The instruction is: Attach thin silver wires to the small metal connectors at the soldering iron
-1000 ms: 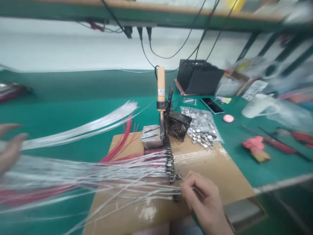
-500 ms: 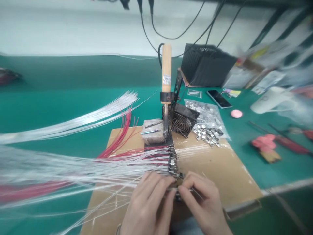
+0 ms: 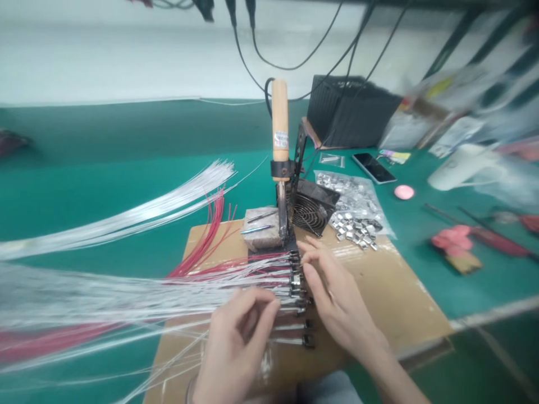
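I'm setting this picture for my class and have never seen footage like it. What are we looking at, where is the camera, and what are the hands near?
This picture comes from a single camera worn on a person's head, looking forward and down, so the two hands are the wearer's own. The work surface is a green-topped bench with a cardboard sheet on it. A soldering iron with a wooden handle stands upright in a dark metal stand, beside a small guarded fan. Long white wires and red wires spread leftward from a row of small metal terminals. The right hand is open, its fingertips near that row. The left hand curls over the wires, but whether it grips any is hard to tell. Farther back lie a bag of metal clips and a phone.
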`<state>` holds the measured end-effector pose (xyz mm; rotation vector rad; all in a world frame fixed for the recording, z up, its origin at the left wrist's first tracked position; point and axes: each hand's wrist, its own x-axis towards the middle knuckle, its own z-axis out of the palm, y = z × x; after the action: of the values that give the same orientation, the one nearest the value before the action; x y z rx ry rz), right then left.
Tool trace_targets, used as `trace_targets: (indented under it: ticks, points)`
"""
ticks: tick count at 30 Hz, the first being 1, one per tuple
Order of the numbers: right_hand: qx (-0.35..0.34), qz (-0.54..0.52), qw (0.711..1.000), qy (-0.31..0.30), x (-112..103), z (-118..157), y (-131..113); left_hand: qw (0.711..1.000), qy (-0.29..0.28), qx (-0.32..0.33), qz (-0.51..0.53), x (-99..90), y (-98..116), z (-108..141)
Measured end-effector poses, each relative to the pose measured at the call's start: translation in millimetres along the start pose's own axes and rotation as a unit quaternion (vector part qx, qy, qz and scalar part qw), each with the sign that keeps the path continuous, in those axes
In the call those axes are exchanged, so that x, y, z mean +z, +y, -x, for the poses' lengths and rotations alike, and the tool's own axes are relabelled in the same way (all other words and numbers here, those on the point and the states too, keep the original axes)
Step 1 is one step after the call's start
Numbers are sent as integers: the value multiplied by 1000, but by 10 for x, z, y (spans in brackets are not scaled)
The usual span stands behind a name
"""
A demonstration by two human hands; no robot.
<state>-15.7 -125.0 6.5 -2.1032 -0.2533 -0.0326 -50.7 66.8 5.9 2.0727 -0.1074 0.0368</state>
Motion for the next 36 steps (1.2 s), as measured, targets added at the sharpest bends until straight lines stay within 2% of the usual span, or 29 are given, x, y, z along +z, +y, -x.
trace_targets:
  ticks: [3,6,11,16,18,25,32,36]
  points:
    - [-17,4,998,-54,59,-81,-13,998,29,-20,45,-31,52,-42]
    - [-26,9,998,-53,71,-10,-3,995,45,-38,74,-50,77,-63]
    - [-24,-16,998,-55,30,172,45,995,53,-59,61,-31,42,-80]
    - [-37,-83,996,27,13,198,38,994,51,-66,75,-5,48,-99]
    - [-24,-103,993,47,13,186,-10,993,45,-68,83,-4,67,-101]
    - [48,-193,980,26,121,142,-186,994,24,-58,89,-16,100,-77]
    - [116,-251,960,45,173,162,-164,991,36,-68,107,-24,100,-34]
    - [117,-261,957,49,167,190,-151,990,40,-69,113,-12,115,-34]
